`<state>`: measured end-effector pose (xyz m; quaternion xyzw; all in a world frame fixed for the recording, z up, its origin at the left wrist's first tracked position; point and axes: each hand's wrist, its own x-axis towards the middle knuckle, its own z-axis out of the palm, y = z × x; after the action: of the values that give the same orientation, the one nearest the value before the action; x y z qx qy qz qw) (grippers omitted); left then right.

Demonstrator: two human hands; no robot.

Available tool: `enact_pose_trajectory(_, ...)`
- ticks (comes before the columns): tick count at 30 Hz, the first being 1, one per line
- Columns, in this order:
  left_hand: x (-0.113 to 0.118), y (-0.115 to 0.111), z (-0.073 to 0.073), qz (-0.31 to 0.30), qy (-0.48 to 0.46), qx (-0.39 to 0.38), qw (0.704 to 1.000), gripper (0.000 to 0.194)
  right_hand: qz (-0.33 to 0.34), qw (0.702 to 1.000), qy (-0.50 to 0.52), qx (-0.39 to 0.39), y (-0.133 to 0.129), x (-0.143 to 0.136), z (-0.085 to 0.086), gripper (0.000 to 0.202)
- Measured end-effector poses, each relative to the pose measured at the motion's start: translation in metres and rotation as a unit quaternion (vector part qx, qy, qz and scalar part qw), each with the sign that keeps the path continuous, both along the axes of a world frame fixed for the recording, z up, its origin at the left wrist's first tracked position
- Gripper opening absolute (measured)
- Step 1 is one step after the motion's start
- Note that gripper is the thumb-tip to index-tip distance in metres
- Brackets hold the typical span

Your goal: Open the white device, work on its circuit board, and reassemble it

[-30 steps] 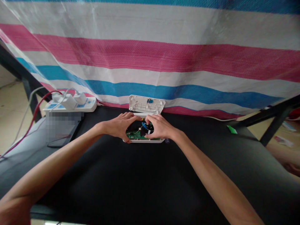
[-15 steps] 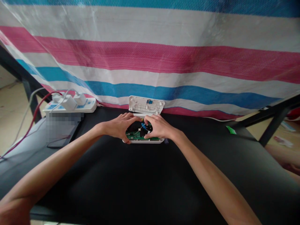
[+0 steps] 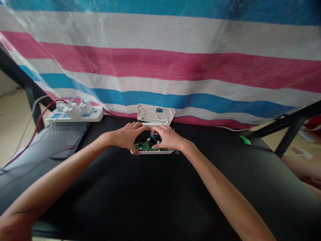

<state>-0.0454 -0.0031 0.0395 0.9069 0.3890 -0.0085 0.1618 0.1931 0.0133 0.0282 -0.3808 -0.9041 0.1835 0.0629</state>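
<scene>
An opened white device [image 3: 155, 152] with a green circuit board [image 3: 142, 146] inside lies on the black table. My left hand [image 3: 127, 135] grips its left side, thumb at the front edge and fingers along the back. Over the right part of the device is my right hand [image 3: 167, 136], thumb and fingers curved inward near a blue connector [image 3: 152, 135] and a thin white wire. Whether those fingertips pinch anything is too small to tell. Behind the device, a white cover [image 3: 155, 114] with its ribbed inside showing leans against the striped sheet.
A white power strip [image 3: 95, 114] with plugs and cables stands at the back left, near a dark flat object [image 3: 66, 150], partly pixelated. A green wrapper [image 3: 245, 140] lies at the right. Striped sheeting [image 3: 160, 63] hangs behind the table [image 3: 155, 197]. A person's bare limb shows at the right edge.
My right hand has shifted slightly left over the device, and the blue connector sits slightly farther left. My left hand keeps its hold. The view has tilted a little.
</scene>
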Motion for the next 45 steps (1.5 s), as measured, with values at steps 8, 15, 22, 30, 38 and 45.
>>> enact_pose_trajectory(8, 0.001, -0.003, 0.002, 0.016, 0.037, 0.019, 0.999, 0.109, 0.013, 1.000, -0.015, 0.005, 0.003, 0.005, 0.003, 0.049)
enact_pose_trajectory(15, -0.001, -0.002, 0.005, 0.011, 0.036, 0.012, 0.999, 0.111, 0.045, 0.996, 0.066, -0.032, 0.013, 0.009, 0.002, 0.048)
enact_pose_trajectory(22, -0.001, -0.002, 0.005, 0.015, 0.053, 0.004, 0.998, 0.116, 0.023, 0.985, 0.138, -0.104, 0.017, 0.017, -0.001, 0.053)
enact_pose_trajectory(30, 0.000, -0.007, 0.018, 0.018, 0.041, -0.014, 0.999, 0.118, -0.002, 0.972, 0.182, -0.147, 0.014, 0.023, -0.005, 0.054)
enact_pose_trajectory(38, -0.002, -0.004, 0.009, 0.016, 0.050, 0.003, 0.999, 0.119, 0.003, 0.984, 0.140, -0.108, 0.013, 0.018, 0.002, 0.050)
enact_pose_trajectory(45, 0.000, -0.003, 0.005, 0.013, 0.059, 0.012, 0.998, 0.118, 0.016, 0.992, 0.107, -0.067, 0.011, 0.013, 0.005, 0.051)
